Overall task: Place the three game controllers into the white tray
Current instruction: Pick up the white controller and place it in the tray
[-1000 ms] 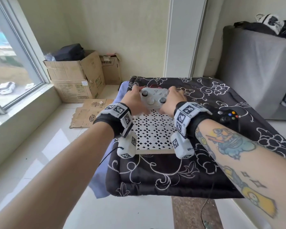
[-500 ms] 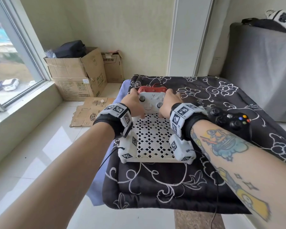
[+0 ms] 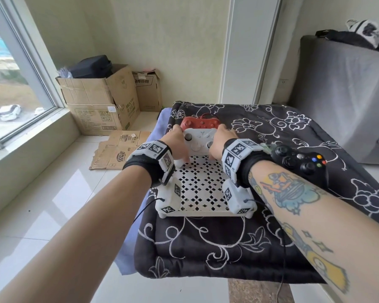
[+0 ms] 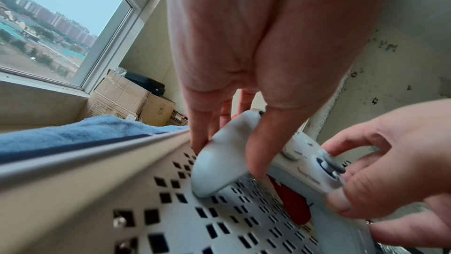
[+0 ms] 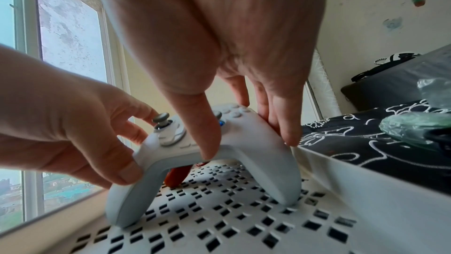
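Observation:
I hold a white controller with both hands at the far end of the white perforated tray. My left hand grips its left handle and my right hand grips its right handle. In the wrist views the white controller touches the tray floor with both handle tips. A red controller lies just behind it, and one red handle shows on the tray floor underneath. A black controller lies on the cloth to the right of the tray.
The tray sits on a black cloth with white flower patterns over a low table. Cardboard boxes stand by the window at the left. A grey sofa is at the right. A thin cable hangs off the table's front.
Both hands have lowered the white controller until its handles touch the tray floor. The red controller behind it has come into view.

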The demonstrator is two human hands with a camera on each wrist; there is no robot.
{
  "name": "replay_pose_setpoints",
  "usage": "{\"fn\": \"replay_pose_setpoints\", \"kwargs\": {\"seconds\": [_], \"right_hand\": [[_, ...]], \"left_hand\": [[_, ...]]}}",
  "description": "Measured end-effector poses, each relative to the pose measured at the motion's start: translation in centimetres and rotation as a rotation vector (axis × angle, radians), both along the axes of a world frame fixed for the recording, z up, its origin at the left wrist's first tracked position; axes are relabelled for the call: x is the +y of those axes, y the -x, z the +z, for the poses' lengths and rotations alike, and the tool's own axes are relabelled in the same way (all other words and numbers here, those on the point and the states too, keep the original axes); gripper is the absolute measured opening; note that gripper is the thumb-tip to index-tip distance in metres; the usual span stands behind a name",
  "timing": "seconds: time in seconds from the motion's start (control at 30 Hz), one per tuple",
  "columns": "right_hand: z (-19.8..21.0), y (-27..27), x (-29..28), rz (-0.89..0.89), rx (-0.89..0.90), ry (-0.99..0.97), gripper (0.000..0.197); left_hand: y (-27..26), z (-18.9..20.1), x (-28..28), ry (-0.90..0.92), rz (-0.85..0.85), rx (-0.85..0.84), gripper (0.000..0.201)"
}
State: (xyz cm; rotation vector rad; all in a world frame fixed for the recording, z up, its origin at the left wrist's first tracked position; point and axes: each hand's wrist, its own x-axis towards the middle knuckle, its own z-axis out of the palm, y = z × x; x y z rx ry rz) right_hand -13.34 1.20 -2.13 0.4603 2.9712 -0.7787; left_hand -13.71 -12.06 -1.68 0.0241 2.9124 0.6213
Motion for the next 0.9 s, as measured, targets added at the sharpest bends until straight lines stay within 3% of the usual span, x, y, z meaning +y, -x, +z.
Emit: {"fn": "replay_pose_setpoints", "kwargs": {"seconds": [0.23,0.43,0.57,0.63,0.77,0.9], "right_hand": [[1.1,-1.3,0.0,0.047,-0.044,0.009,0.078],[2.6,-3.4,0.9,0.111,-0.007,0.066,0.078],[3.8,-5.3,4.0,0.148,0.105,0.023,0.066],[4.2,-6.3,6.3,0.119,0.117,-0.006,0.065],[4.2,-7.6,10.9,0.007,0.056,-0.053,0.082],[3.2,-8.5,14.9,-0.081,0.007,-0.108,0.093]], "left_hand": [[-1.1,1.1,0.4,-0.018,-0.018,-0.045,0.09],[-3.2,2.5,2.4,-0.018,-0.032,0.068,0.094],[-5.0,3.3,5.4,-0.093,-0.131,0.196,0.068],[-6.1,3.5,7.5,-0.125,-0.188,0.163,0.062],[-6.6,3.1,11.5,-0.115,-0.268,0.062,0.075],[-6.4,2.8,14.2,-0.102,-0.336,0.0,0.062]]}}
